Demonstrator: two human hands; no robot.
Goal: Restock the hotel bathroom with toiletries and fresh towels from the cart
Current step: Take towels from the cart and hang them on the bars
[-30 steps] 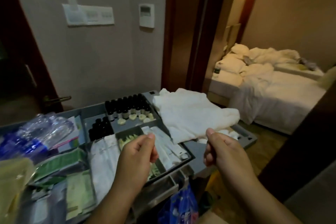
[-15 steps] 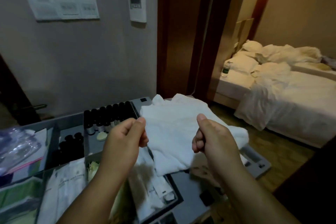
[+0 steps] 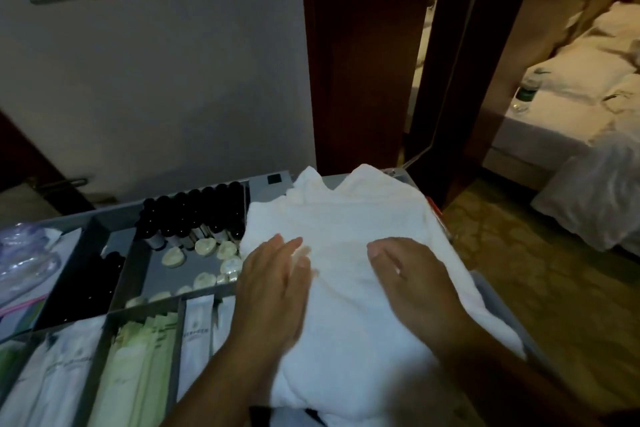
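White folded terry towel (image 3: 363, 236) lies on the right end of the grey plastic cart top (image 3: 114, 210). Its left edge reaches the divider beside the bottle compartment, and its near end hangs past the cart's near edge. Your left hand (image 3: 273, 291) rests palm down on the towel's left part, with the fingers straight, close together and pointing toward the far edge. Your right hand (image 3: 415, 284) lies flat on the middle of the towel, its fingers likewise straight and together.

Left of the towel, small dark bottles (image 3: 194, 211) stand in rows along the cart's far edge. Round pale wrapped soaps (image 3: 204, 246) lie scattered just in front of them in the same compartment. Along the near edge, long white packets (image 3: 195, 329) sit just beside your left wrist, and pale green packets (image 3: 138, 357) fill the next compartment to the left. A crumpled clear plastic bag (image 3: 20, 260) sits at the left end. Through the doorway on the right stands a bed with rumpled white linen (image 3: 571, 80).
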